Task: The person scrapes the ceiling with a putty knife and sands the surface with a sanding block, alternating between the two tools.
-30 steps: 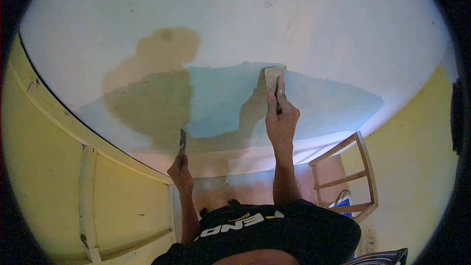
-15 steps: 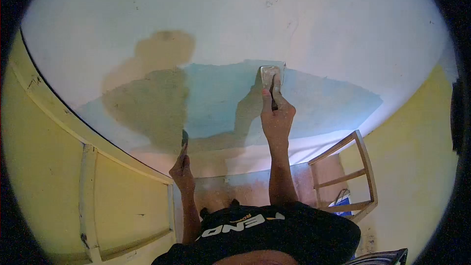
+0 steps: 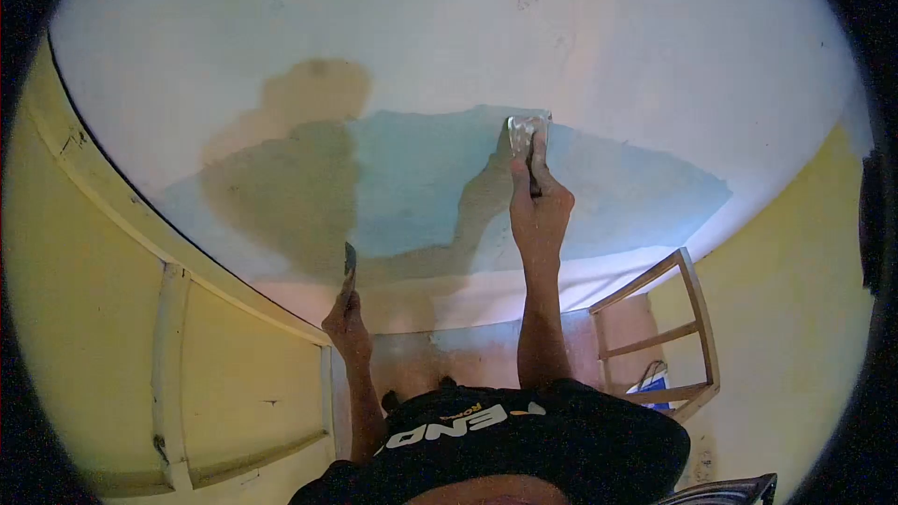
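Observation:
My right hand (image 3: pixel 543 201) grips the handle of a flat putty knife (image 3: pixel 529 131), its fingers stretched along the tool. The blade, smeared with pale paste, lies against the wall at the upper edge of a blue-green patch (image 3: pixel 412 187). Whitish coating (image 3: pixel 440 28) covers the wall above the patch. Lower on the left, my left hand (image 3: pixel 348 325) is closed around a second scraper (image 3: pixel 350 262), seen nearly edge-on with a dark blade pointing up. Shadows of my head and arm fall across the patch.
A wooden frame (image 3: pixel 700 318) stands at the lower right, with a blue and white object (image 3: pixel 655 391) behind it. Yellow panelling (image 3: pixel 253 365) with pale battens runs along the left. The floor (image 3: pixel 449 355) shows below the wall.
My right hand and its putty knife have moved slightly right and up along the patch's upper edge. The left hand's scraper has shifted slightly upward.

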A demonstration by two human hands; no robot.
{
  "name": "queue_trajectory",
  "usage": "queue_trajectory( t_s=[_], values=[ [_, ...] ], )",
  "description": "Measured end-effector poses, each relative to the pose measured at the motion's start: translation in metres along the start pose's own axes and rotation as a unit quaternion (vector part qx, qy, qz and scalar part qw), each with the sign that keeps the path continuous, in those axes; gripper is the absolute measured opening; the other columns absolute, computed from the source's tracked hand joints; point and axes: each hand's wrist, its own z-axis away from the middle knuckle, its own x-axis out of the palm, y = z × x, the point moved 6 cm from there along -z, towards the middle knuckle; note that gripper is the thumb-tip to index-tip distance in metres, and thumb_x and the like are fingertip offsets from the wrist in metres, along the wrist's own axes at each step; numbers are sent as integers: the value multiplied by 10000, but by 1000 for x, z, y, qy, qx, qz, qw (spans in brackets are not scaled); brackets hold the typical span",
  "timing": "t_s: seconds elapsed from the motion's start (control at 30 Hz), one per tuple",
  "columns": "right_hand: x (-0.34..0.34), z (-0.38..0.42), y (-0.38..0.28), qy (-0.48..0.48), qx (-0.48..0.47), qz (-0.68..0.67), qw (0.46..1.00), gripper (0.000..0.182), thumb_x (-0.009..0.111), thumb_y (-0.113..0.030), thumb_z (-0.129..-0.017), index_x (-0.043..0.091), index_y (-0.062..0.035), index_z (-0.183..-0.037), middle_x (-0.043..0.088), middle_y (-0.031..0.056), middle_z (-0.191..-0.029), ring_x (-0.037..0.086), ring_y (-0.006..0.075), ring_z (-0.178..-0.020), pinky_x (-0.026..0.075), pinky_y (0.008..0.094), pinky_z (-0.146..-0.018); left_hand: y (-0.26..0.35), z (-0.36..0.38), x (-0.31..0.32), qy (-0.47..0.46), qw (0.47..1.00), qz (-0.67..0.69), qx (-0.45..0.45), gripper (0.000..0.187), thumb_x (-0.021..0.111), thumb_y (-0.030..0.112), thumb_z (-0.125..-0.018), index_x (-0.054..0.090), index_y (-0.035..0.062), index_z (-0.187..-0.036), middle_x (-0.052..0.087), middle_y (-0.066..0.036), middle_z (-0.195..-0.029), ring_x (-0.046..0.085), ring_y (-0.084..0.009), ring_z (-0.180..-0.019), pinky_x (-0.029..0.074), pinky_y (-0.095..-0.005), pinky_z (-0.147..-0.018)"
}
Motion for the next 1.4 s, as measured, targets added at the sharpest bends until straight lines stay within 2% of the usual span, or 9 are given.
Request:
queue_trajectory(
  t_s=[0.27, 0.4, 0.67, 0.77, 0.93, 1.03, 1.13, 1.27, 1.4],
  values=[
    [1, -5, 9, -6, 41, -27, 999, 444, 636, -183, -1015, 567, -63, -1437, 461, -32, -651, 375, 64, -616, 370, 254, -546, 8, 1, -6, 6, 1000, 18, 8, 327, 574, 11, -1004, 668, 7, -1317, 710, -124, -1270, 644, -162, -1164, 486, -315, -1016],
    [-3, 0, 0, 25, 22, -82, 996, 441, 634, -179, -1017, 563, -42, -1431, 459, -40, -661, 378, 56, -623, 360, 255, -542, 6, 2, -13, 6, 1000, -2, -30, 340, 624, 31, -985, 644, -63, -1311, 714, -144, -1237, 635, -176, -1130, 486, -338, -1002],
    [0, -3, 3, -2, 34, -47, 998, 461, 627, -196, -1019, 542, -18, -1435, 442, -22, -640, 377, 57, -609, 357, 256, -536, 7, 1, -11, 2, 1000, -3, -6, 328, 627, 37, -989, 650, -75, -1297, 710, -127, -1231, 628, -172, -1108, 485, -319, -991],
    [7, 1, 3, 4, 13, -51, 999, 468, 631, -204, -1015, 541, -12, -1433, 425, -11, -628, 374, 56, -606, 352, 253, -532, -14, -2, -5, 22, 997, 21, 73, 309, 627, 69, -1002, 695, 39, -1302, 756, -84, -1000, 544, -76, -773, 471, -254, -690],
    [7, 1, -4, 5, 12, -55, 998, 470, 634, -198, -1012, 541, -22, -1438, 405, -15, -622, 364, 59, -594, 343, 250, -521, -9, 3, -2, -9, 999, -9, 43, 323, 629, 61, -1000, 686, 45, -1318, 684, 4, -904, 375, -66, -665, 341, -270, -561],
    [8, -3, -1, 21, -10, -11, 1000, 482, 622, -222, -1010, 542, -77, -1462, 584, 162, -623, 469, 114, -555, 445, 313, -533, -12, 4, -3, -9, 999, 37, 36, 325, 620, 45, -1002, 679, 36, -1322, 679, 14, -922, 374, -65, -676, 344, -256, -571],
    [8, 7, 5, 17, 46, -57, 997, 471, 631, -202, -1015, 537, -43, -1448, 400, -27, -628, 354, 66, -599, 330, 254, -526, -1, 7, -13, 8, 999, 22, 41, 327, 607, 25, -1003, 673, 23, -1323, 713, -14, -997, 459, -66, -737, 414, -237, -653],
    [-1, -2, -2, 54, 21, -54, 997, 472, 630, -203, -1016, 538, -36, -1448, 390, -33, -627, 329, 67, -602, 298, 253, -521, 11, 8, -27, 21, 995, -62, 79, 333, 597, 6, -997, 665, 5, -1323, 745, -76, -1127, 585, -82, -885, 487, -245, -825],
    [2, 1, 0, 36, 41, -79, 995, 477, 621, -222, -1022, 532, -34, -1452, 382, -32, -633, 316, 69, -608, 279, 259, -522, 13, 3, -34, 45, 996, -11, 74, 334, 588, -7, -993, 663, -9, -1318, 748, -108, -1150, 624, -107, -974, 496, -277, -889]
  ],
)
